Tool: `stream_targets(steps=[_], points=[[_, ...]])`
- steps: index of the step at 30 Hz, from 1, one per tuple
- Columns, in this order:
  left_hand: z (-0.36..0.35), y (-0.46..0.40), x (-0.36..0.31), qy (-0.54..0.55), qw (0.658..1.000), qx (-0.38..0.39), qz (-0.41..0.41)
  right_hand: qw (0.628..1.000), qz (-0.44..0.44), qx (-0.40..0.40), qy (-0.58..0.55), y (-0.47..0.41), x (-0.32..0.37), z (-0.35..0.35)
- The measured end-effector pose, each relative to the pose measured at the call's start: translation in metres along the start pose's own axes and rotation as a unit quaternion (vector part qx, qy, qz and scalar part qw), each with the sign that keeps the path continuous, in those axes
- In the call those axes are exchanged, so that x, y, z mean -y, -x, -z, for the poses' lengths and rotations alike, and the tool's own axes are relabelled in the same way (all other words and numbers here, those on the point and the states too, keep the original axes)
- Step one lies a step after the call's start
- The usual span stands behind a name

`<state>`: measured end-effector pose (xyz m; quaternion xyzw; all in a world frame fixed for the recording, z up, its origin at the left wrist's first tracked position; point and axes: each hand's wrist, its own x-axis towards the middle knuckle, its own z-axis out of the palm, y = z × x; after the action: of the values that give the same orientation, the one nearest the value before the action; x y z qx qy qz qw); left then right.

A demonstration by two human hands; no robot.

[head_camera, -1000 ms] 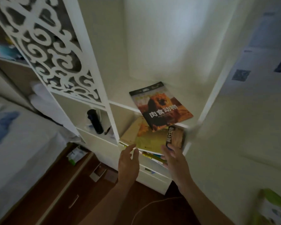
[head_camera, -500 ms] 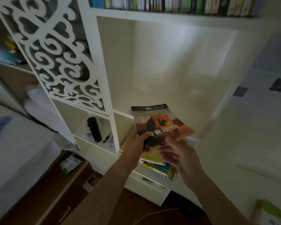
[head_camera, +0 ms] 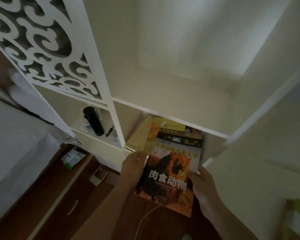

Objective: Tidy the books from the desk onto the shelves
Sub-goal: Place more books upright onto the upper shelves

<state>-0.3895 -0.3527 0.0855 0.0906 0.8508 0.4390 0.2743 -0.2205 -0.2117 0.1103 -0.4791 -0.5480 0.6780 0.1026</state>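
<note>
Where lion roars, book (head_camera: 170, 175): "肉食动物"

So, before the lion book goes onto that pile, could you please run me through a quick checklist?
1. Left hand grips the lion book at its left edge: ok.
2. Right hand grips its right edge: ok.
3. Book lined up over the pile of books in the lower compartment: ok.
4. Headroom under the shelf board: cannot tell.
5. Pile lies flat and stable: cannot tell.

Orange lion-cover book (head_camera: 170, 172), white scroll-cut shelf panel (head_camera: 42, 45).
</note>
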Motion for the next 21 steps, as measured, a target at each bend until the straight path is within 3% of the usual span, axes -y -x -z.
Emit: stream_targets(steps=[4,7,10,13,15,19,21], points=[[-0.033,-0.071,-0.012,-0.066,0.998,-0.02,0.009,0.989,0.083,-0.055,0.111,-0.079,-0.007,-0.007],[-0.045,-0.093,-0.014,-0.198,0.979,-0.022,-0.048,0.969,0.151,-0.1,0.167,-0.139,0.003,-0.016],[-0.057,-0.117,-0.021,-0.131,0.99,-0.056,-0.016,0.963,0.151,-0.12,0.189,-0.178,0.011,-0.032],[-0.056,-0.131,-0.018,-0.037,0.998,-0.026,0.047,0.943,0.157,-0.099,0.275,-0.2,0.01,-0.046],[-0.053,-0.131,-0.014,0.09,0.993,0.025,0.078,0.941,0.159,-0.082,0.288,-0.2,0.013,-0.048],[-0.049,-0.107,-0.015,0.122,0.988,0.093,0.011,0.958,0.184,-0.038,0.216,-0.176,0.022,-0.041],[-0.033,-0.084,-0.014,0.191,0.976,0.1,-0.002,0.968,0.173,-0.02,0.182,-0.149,0.031,-0.039]])
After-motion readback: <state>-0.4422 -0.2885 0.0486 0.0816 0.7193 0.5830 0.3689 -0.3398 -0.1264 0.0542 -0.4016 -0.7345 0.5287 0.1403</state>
